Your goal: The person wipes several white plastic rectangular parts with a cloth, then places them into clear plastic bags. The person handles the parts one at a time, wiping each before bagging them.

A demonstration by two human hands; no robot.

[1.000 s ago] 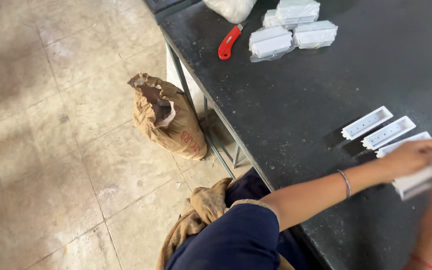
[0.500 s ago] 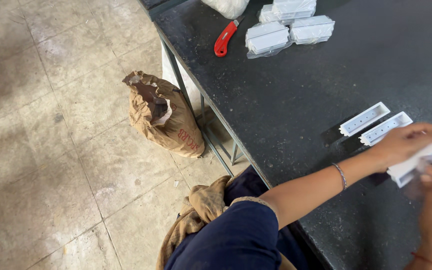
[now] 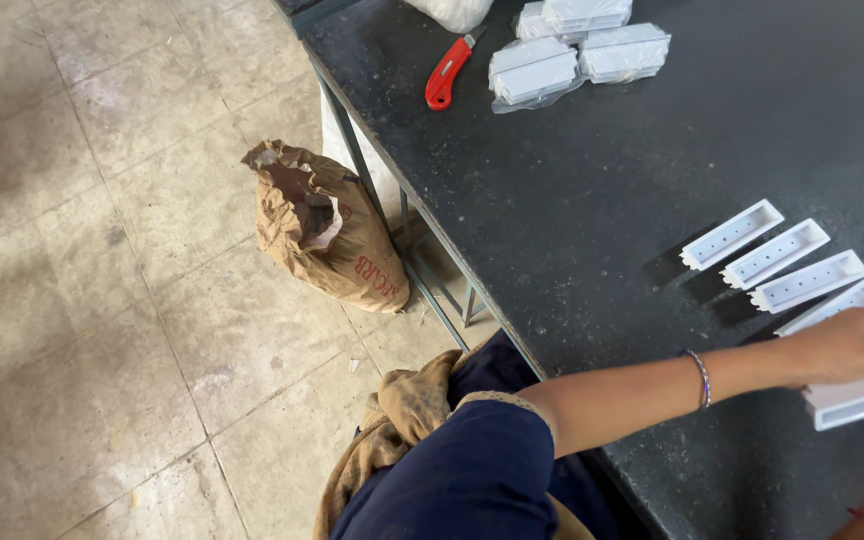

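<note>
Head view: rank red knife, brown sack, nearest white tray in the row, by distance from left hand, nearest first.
1. White tray, on the table just above the left hand, touching or nearly so.
2. Red knife, far end of the table, up and left.
3. Brown sack, on the floor, farthest left.

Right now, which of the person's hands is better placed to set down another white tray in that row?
The left hand, probably. It lies on the white trays right next to the row on the table. Of the right hand, only a bit shows at the lower corner, farther from the row.
</note>
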